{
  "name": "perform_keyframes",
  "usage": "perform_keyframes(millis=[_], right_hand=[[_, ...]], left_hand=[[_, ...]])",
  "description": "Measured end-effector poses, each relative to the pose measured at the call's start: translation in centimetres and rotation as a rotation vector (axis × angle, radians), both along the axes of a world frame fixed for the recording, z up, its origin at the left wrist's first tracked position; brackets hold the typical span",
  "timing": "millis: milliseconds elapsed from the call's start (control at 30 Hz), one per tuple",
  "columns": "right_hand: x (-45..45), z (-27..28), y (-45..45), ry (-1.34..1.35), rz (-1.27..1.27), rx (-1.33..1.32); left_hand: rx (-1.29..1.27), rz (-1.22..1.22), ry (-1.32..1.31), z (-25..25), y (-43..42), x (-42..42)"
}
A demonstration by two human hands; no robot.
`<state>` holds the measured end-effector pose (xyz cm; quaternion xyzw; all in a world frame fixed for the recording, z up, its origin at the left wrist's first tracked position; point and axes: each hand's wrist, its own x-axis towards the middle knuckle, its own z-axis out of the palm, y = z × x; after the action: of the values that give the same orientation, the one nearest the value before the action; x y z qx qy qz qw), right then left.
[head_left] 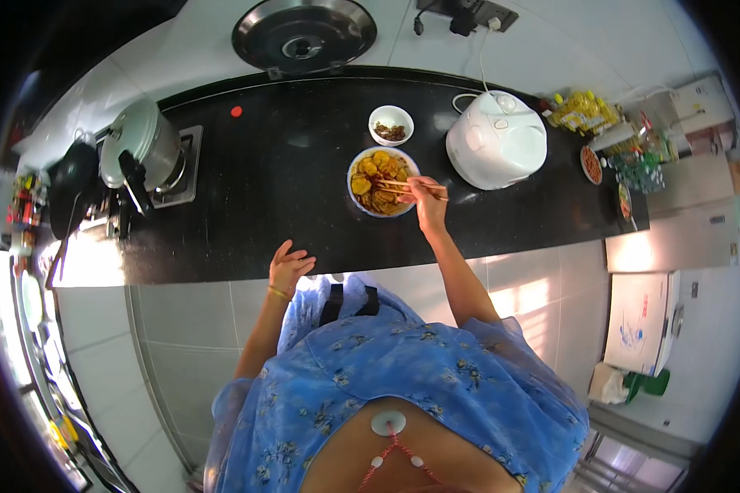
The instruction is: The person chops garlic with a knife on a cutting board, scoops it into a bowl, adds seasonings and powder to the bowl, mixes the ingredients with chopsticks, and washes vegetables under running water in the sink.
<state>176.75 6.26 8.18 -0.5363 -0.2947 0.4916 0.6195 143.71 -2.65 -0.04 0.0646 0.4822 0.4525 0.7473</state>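
Wooden chopsticks (395,186) are held in my right hand (428,204), their tips down in the food of a blue-rimmed bowl (355,203). Yellow-brown slices (373,174) in a reddish sauce fill that bowl. Just behind it stands a smaller white bowl (392,112) with a little dark brown food in the bottom. My left hand (289,265) is at the counter's front edge, its fingers apart and nothing in it, away from the bowls.
On the black counter (263,189), a white rice cooker (496,140) stands right of the bowls. A pressure cooker (140,146) sits on the stove at left. A pan lid (302,37) leans at the back. Bottles, bags and a bowl of peanuts (590,164) are at right.
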Motion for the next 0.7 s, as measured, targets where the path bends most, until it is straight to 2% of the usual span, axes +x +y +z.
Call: perform_keyframes(millis=[100,233,333,400,467,700], right_hand=[[2.1,2.3,-0.4,-0.033,-0.009,-0.042],[5.3,6.5,-1.7,-0.153,-0.029,-0.108],[5.5,3.7,-2.4,-0.189,0.017,-0.133],[4.1,1.2,-2.6,-0.017,-0.073,-0.098],[3.5,-1.4,-2.5,0.03,-0.154,-0.127],[4.1,-3.7,-4.0,0.37,-0.122,-0.202]], left_hand=[[-0.078,0.17,-0.043,0.5,-4.3,-1.3],[-0.097,0.241,0.011,-0.5,-11.3,-2.5],[-0.164,0.282,0.023,-0.1,-14.8,-3.1],[-0.164,0.3,0.033,0.4,-16.2,-3.0],[-0.166,0.317,0.042,0.9,-17.1,-3.3],[-0.153,0.437,0.066,1.8,-20.5,-6.0]])
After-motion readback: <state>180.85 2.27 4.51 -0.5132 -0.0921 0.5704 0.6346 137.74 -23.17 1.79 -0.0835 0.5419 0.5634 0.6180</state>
